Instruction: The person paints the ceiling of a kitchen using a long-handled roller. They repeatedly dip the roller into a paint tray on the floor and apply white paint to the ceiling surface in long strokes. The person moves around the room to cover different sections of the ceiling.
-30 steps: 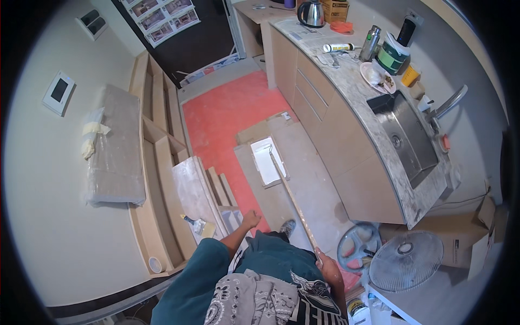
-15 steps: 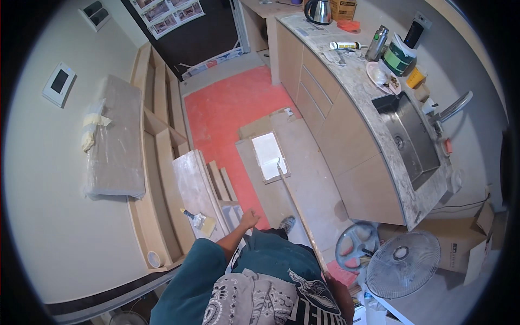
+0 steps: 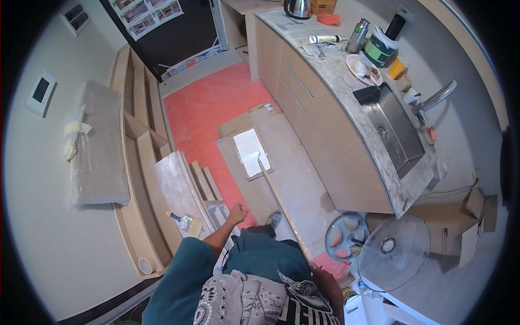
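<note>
My right hand (image 3: pixel 320 272) is closed round the upper end of a long wooden pole (image 3: pixel 281 203), close to my body and partly hidden by my shirt. The pole slants forward and left to a bent wire frame, like that of a paint roller (image 3: pixel 259 157). That end rests in a shallow rectangular tray of white paint (image 3: pixel 248 143) on the floor; the roller head is hard to make out against the white. My left hand (image 3: pixel 237 213) hangs beside the wooden shelving with curled fingers and nothing visible in it.
Cardboard (image 3: pixel 230 157) and a red sheet (image 3: pixel 200 103) cover the floor. Along the right runs a counter (image 3: pixel 336 70) with a sink (image 3: pixel 398 135). A standing fan (image 3: pixel 394 253) and a cardboard box (image 3: pixel 439 233) are near right. Wooden shelving (image 3: pixel 143 179) lines the left, with a paintbrush (image 3: pixel 176 216) beside it.
The whole view has shifted slightly, so the room appears farther left and up. The roller end stays in the tray and my right hand keeps the pole.
</note>
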Motion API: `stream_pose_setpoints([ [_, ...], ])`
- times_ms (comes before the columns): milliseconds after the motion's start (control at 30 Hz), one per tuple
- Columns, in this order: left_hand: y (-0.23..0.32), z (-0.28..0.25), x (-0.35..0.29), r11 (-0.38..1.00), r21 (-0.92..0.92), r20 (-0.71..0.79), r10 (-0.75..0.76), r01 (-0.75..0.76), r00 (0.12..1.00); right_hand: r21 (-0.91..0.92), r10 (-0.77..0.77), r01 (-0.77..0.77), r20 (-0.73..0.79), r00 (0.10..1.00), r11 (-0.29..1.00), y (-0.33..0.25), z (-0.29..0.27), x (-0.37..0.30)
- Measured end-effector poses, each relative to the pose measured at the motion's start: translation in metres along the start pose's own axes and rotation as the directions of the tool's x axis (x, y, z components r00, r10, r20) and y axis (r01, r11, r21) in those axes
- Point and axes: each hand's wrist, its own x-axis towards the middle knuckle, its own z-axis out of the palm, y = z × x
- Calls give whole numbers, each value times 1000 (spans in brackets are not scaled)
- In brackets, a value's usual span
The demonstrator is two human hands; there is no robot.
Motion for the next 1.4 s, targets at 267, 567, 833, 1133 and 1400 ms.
stream_pose_setpoints([
  [267, -35, -5, 0, 998, 57, -133, -33, 41, 991, -201, -212, 178, -161, 964, 963, -68, -3, 41],
  [567, -77, -8, -33, 997, 37, -247, -56, 67, 967, -201, -172, 153, -83, 982, 968, -37, 0, 54],
  [833, -108, 16, -84, 995, 50, -305, -67, 86, 950, -236, -274, 248, -84, 958, 940, 1, 0, 16],
  [1133, -138, 56, -129, 996, -85, -348, -47, 19, 936, -262, -285, 255, -81, 955, 931, 47, 20, -8],
  [1400, -182, 87, -182, 991, -76, -345, -132, 113, 929, -203, -355, 321, -163, 921, 925, 40, 40, 49],
])
